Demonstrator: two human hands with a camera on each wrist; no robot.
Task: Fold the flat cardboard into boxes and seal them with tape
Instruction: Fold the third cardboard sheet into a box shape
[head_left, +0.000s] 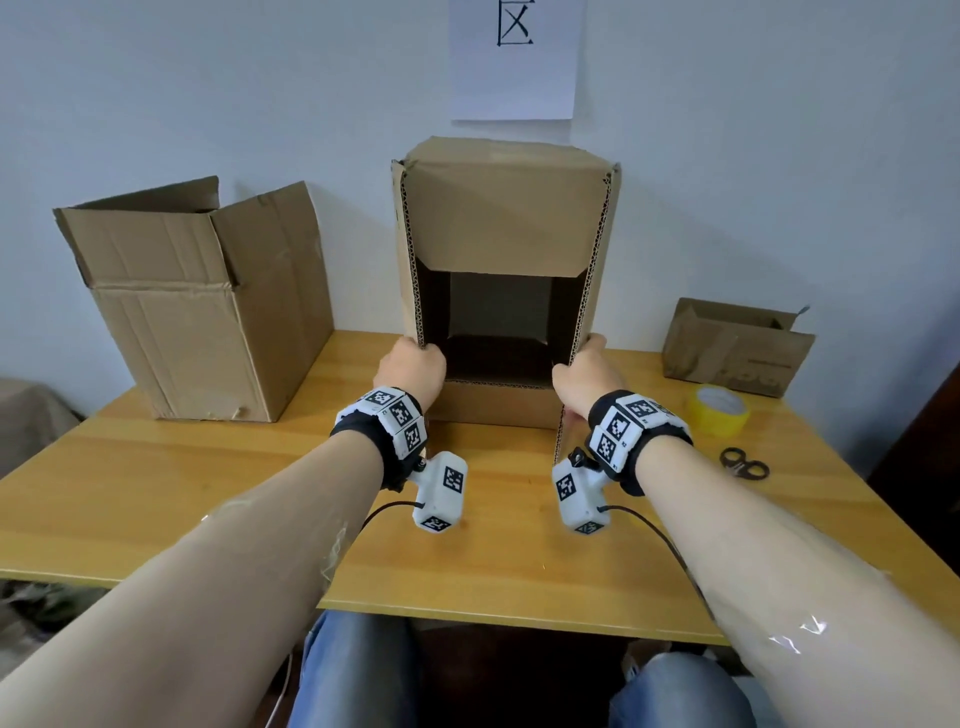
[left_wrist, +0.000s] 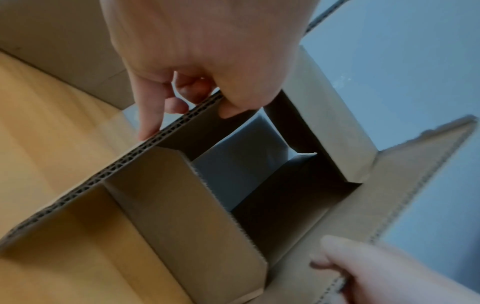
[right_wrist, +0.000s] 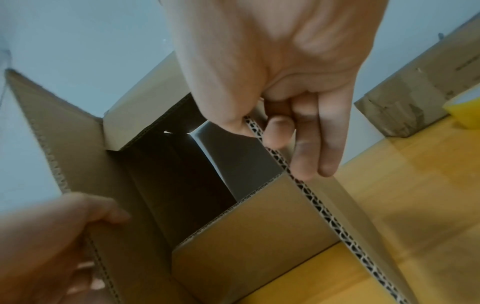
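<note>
A brown cardboard box (head_left: 506, 218) lies on its side at the middle of the wooden table (head_left: 208, 499), its open end toward me and its flaps spread. My left hand (head_left: 410, 366) pinches the corrugated edge of the left flap (left_wrist: 166, 142), thumb inside and fingers outside. My right hand (head_left: 582, 371) pinches the right flap's edge (right_wrist: 306, 185) the same way. The top flap (head_left: 498, 228) hangs down over the opening and the bottom flap (head_left: 493, 408) lies toward me. A yellow tape roll (head_left: 719, 409) sits to the right of the box.
An erected, open-topped box (head_left: 208, 306) stands at the back left. A smaller worn box (head_left: 737, 345) sits at the back right, by the wall. Black scissors (head_left: 744, 463) lie near the right edge. A paper sheet (head_left: 514, 57) hangs on the wall behind.
</note>
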